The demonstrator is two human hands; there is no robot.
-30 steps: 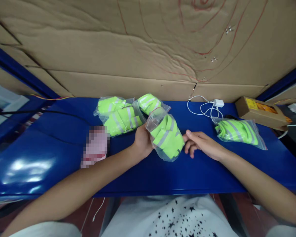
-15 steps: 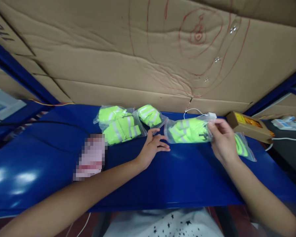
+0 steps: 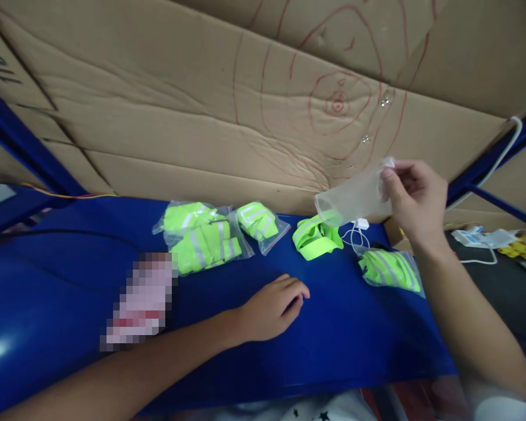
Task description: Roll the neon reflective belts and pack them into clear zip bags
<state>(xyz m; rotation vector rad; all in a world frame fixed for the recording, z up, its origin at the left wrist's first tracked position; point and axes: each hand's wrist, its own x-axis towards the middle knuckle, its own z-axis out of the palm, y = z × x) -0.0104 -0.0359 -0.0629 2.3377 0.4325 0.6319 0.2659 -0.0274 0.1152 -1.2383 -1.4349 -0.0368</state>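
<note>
My right hand pinches one end of a clear plastic zip bag and holds it raised and tilted over the table. Below the bag's red-edged mouth lies a loose bundle of neon yellow-green reflective strap or vest fabric. My left hand rests low over the blue table, loosely curled, with a gap between thumb and fingers and nothing visible in it. Right of the loose bundle, a bagged neon bundle lies near my right forearm. To the left lie several more bagged bundles.
A blurred-out pinkish item lies on the blue table by my left forearm. A white charger with its cable sits behind the loose bundle. Cardboard walls the back. A black cable crosses at left.
The neon bundle has come out of its bag onto the table. My right hand has lifted the emptied bag upward, while my left hand has drawn back toward me and curled.
</note>
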